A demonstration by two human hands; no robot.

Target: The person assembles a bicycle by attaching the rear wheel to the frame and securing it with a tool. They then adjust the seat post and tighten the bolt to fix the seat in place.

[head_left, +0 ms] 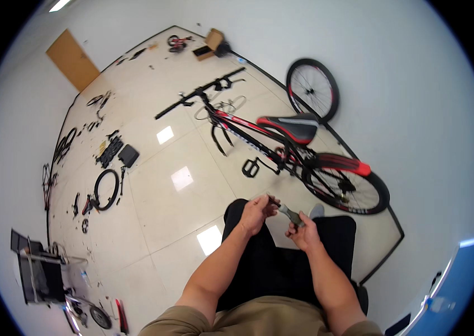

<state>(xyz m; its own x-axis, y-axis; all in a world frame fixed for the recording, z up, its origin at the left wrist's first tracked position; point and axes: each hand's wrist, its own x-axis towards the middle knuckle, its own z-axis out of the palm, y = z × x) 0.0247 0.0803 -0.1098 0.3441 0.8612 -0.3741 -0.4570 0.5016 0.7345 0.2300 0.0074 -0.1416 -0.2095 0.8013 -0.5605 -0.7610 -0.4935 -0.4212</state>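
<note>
I am seated, and both my hands meet above my lap. My right hand (305, 234) is closed round the lower end of a short grey-green handheld object (291, 215) with a paler upper end; its exact kind is too small to tell. My left hand (255, 215) has its fingers pinched at a small dark piece (273, 203) by that upper end. Whether the two pieces are joined, I cannot make out. Just beyond my hands stands a black and red bicycle (254, 134) with its front wheel off.
Against the right wall leans a loose wheel (312, 89). Left on the tiled floor lie an open tool case (111, 152), a tyre (106, 189) and scattered bike parts. A folding chair (38, 266) stands at the lower left. An open cardboard box (213, 40) is by the far wall.
</note>
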